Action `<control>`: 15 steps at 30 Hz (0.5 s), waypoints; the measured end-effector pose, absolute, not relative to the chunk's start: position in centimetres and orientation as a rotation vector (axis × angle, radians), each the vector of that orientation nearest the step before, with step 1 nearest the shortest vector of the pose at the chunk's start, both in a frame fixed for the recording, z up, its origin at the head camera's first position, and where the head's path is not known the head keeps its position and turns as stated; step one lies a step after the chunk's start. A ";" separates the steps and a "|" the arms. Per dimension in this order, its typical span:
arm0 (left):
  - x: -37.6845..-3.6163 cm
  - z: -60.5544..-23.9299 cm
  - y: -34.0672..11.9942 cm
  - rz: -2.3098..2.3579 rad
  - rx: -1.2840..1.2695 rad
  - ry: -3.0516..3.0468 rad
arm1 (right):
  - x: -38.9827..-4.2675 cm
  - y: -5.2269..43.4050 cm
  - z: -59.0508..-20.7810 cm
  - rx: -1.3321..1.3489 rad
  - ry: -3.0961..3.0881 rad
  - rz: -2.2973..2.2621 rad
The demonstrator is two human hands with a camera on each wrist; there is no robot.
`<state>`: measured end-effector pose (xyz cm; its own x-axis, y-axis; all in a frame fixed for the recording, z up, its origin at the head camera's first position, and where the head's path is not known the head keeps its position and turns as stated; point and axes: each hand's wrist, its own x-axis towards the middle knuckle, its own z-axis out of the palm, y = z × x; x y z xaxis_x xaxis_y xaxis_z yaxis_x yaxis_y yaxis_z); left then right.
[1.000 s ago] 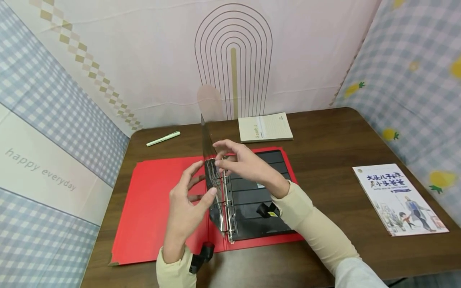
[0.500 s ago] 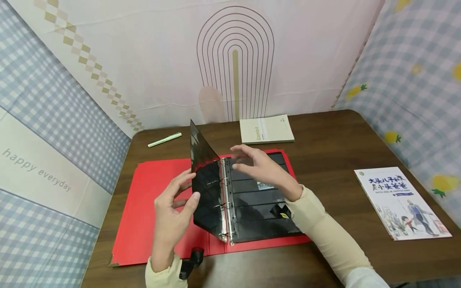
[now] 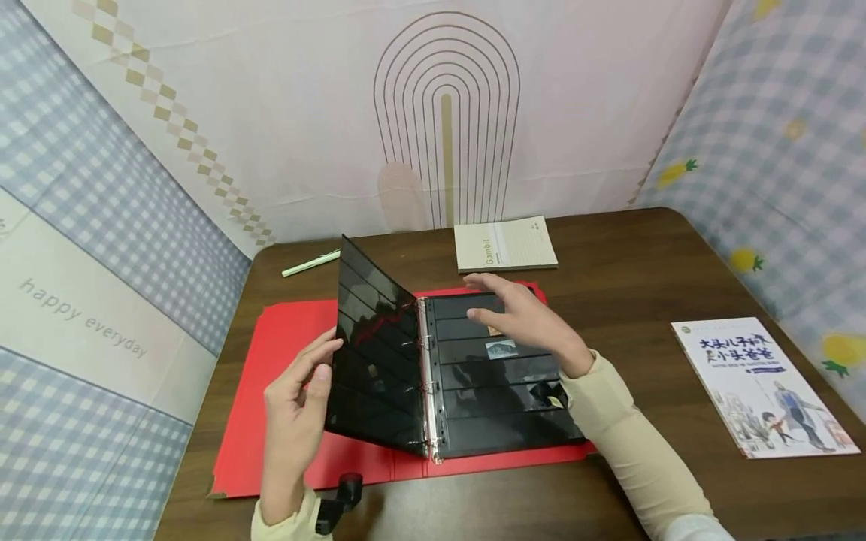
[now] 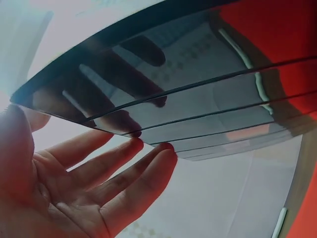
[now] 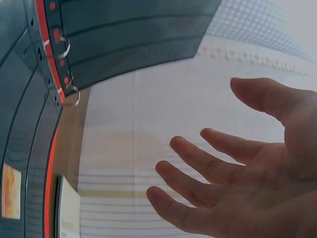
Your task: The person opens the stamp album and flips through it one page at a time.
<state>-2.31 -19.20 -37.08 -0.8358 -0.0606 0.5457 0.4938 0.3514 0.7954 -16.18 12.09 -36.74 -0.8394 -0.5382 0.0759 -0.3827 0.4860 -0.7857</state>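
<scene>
"Where do we have the black pocket page (image 3: 379,361)?"

"Just right of the left hand (image 3: 294,406), standing at a slant from the metal rings (image 3: 428,388) of the red ring binder (image 3: 246,421). We see its long outer edge running from near to far, along that hand's fingertips."

"Pinched?"

"Not that we can see: the fingers are stretched out, touching the edge (the thumb's contact we can't settle). That hand is the nearer."

"And the right hand (image 3: 524,312)?"

"Spread, holding nothing, over the flat pocket page (image 3: 487,421), with the slanting one off to its left."

"Any writing we can read?"

"'Gambit' on the cream notebook (image 3: 506,244) beyond the right hand; Chinese characters, 小头爸爸 among them, on the picture book (image 3: 764,387) well to its right; 'happy everyday' on the wall cloth (image 3: 81,315) left of the left hand."
</scene>
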 end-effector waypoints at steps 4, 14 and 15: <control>-1.9 -37.2 -20.1 -1.462 -0.357 -2.176 | -16.6 13.0 -37.1 -0.778 2.575 -1.210; -1.0 -37.2 -22.3 -1.418 -0.182 -2.323 | -17.8 14.4 -38.4 -0.761 2.568 -1.086; -0.9 -37.3 -22.6 -1.399 -0.150 -2.346 | -17.9 14.5 -38.5 -0.750 2.568 -1.071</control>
